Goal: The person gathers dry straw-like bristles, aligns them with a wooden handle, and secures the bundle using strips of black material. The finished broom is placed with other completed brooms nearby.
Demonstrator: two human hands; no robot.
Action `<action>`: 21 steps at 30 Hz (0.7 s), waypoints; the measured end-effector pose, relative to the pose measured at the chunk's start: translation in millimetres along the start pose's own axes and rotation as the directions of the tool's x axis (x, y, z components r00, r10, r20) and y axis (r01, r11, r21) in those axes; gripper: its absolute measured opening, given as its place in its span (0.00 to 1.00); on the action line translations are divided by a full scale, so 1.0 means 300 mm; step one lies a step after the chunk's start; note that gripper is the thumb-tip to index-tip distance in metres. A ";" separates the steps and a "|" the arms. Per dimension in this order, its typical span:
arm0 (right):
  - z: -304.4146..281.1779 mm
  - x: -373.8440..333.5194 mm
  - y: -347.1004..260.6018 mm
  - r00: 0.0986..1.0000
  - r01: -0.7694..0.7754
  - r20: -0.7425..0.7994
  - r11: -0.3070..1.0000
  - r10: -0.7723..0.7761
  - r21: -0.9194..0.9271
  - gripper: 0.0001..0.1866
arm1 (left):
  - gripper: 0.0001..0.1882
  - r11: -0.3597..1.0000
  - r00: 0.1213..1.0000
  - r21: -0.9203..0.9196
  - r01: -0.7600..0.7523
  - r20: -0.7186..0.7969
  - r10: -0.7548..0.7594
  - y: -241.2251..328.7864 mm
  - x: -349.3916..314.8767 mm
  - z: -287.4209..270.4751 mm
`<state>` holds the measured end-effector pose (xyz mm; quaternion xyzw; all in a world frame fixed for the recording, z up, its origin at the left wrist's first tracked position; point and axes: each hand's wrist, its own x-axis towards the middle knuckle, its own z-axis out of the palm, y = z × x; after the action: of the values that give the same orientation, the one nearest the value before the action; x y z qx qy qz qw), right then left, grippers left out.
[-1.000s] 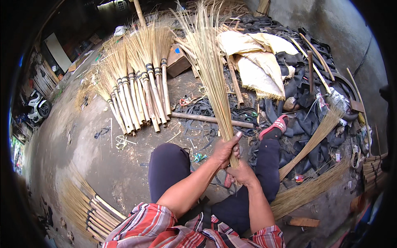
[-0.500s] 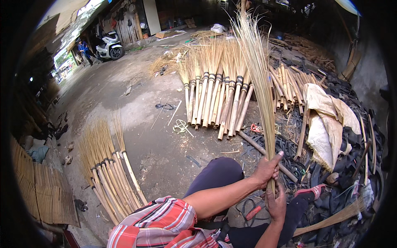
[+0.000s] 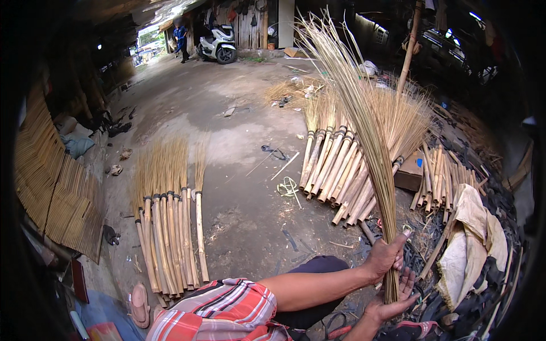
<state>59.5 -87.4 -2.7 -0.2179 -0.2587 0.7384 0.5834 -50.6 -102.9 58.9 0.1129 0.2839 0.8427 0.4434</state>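
My left hand [image 3: 385,258] is wrapped round a long bundle of thin, stiff bristles [image 3: 372,165], a little above its butt end. The bundle rises up and leans left, its tips fanning out loosely. Beneath it, my right hand [image 3: 392,300] lies palm up with its fingers stretched out, beside the butt end and apparently touching it. Past the bundle lie several brooms with bamboo handles [image 3: 341,165], their bristle heads pointing away. Another group of bamboo-handled brooms [image 3: 170,238] lies on the ground at the left.
Cut bamboo lengths [image 3: 435,182] lie at the right behind a crumpled pale sack [image 3: 472,244]. Dark strips [image 3: 424,256] litter the ground near my hands. A slatted bamboo panel [image 3: 74,210] stands far left. A person in blue [image 3: 181,42] is near a white scooter [image 3: 218,44] at the back.
My view has swung left. My right hand has gone from fingers closed round the bundle's lower end to lying open beneath it. The bundle now leans more to the left; my left hand keeps its grip.
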 end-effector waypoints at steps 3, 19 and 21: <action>-0.020 0.013 0.009 0.996 -0.083 -0.012 0.995 0.083 -0.049 0.40 | 0.24 0.997 0.999 0.072 -0.033 0.006 0.033 0.016 0.033 -0.043; -0.066 0.054 0.044 0.883 0.151 0.244 0.251 0.400 -0.956 0.21 | 0.30 0.846 0.975 0.532 -0.034 0.205 -0.090 0.038 0.043 -0.081; -0.081 0.052 0.027 0.866 0.082 0.152 0.165 0.476 -0.983 0.22 | 0.30 0.809 0.990 0.588 -0.011 0.121 -0.075 0.050 0.052 -0.086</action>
<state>65.1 -70.6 -27.0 -0.3999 -0.7550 0.5026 0.1321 -81.2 -106.7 45.6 0.2974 0.5004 0.6965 0.4196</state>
